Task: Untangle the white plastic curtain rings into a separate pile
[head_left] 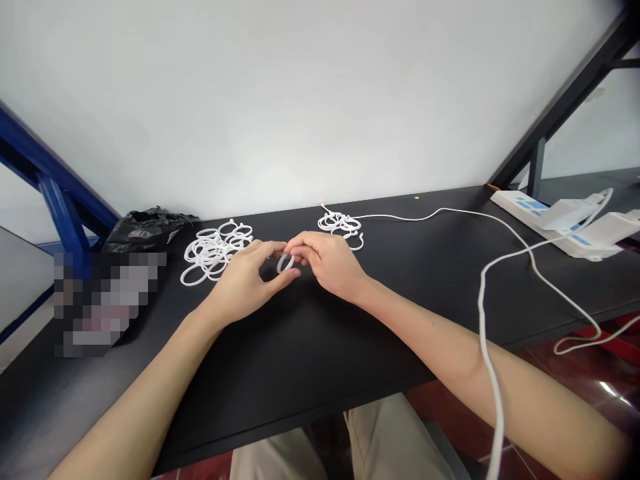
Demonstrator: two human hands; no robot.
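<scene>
A thin white ring (pixel 286 263) is held above the black table, upright and tilted. My left hand (pixel 245 283) curves around its left side, thumb below and fingers above, closed on it. My right hand (pixel 327 263) pinches the ring's upper right edge with thumb and fingertips. Part of the ring is hidden behind the fingers. Just left of my left hand lies a loose heap of white rings (pixel 194 275), some with small knobs. Behind my right hand is a smaller group of similar white rings (pixel 340 221).
A crumpled black plastic bag (pixel 145 230) lies at the back left, near a blurred-out patch. White power strips with plugs (pixel 530 210) stand at the right. A white cable (pixel 483 313) hangs across my right forearm. The black table (pixel 300 360) meets a pale wall.
</scene>
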